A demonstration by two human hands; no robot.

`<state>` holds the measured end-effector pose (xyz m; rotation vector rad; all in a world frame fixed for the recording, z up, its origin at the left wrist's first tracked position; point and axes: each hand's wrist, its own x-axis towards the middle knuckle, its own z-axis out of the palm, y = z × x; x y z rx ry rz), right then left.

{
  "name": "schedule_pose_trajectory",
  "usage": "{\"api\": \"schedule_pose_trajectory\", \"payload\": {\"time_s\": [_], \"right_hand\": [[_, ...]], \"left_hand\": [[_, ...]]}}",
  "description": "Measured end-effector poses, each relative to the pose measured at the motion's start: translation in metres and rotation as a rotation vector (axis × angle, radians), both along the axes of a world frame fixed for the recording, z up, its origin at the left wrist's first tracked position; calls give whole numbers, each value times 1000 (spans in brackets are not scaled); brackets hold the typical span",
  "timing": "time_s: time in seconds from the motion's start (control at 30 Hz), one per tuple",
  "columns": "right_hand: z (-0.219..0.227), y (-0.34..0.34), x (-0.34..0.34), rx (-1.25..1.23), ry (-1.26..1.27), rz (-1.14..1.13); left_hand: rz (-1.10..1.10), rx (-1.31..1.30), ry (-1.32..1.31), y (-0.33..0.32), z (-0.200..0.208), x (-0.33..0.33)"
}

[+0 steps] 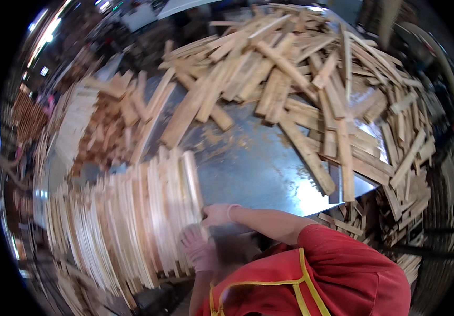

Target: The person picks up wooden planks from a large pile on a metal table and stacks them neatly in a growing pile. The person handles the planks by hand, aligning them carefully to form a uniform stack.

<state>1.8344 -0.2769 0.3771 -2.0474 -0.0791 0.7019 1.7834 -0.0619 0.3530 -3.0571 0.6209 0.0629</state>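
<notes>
A long row of thin wooden strips [127, 221], standing on edge and packed side by side, fills the left front of the table. My left hand [199, 250], in a pale pink glove, rests against the near part of the row's right end with its fingers stretched out. Just beyond it, my right hand [218, 215], gloved alike, is closed at the edge of the endmost wooden strip [192, 179]. Its fingertips are partly hidden by the wood. Some blur lies over the row and both hands.
A metal tabletop [237, 174] with scattered sawdust lies ahead. Loose wooden boards [285, 68] are heaped across its far and right sides, some overhanging the edge. Short wood blocks [103, 131] are piled at the far left. More stacked wood [406, 210] stands at the right.
</notes>
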Motion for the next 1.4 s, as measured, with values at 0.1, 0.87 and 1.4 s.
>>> {"api": "schedule_pose_trajectory", "payload": {"time_s": [0.1, 0.87, 1.4], "right_hand": [[42, -84, -23, 194, -134, -169], [51, -327, -240, 265, -308, -1220], [-3, -283, -268, -550, -297, -1249]], "left_hand": [[-16, 149, 49, -27, 25, 12], [-130, -972, 1210, -371, 25, -66], [-66, -200, -75, -57, -15, -31]]}}
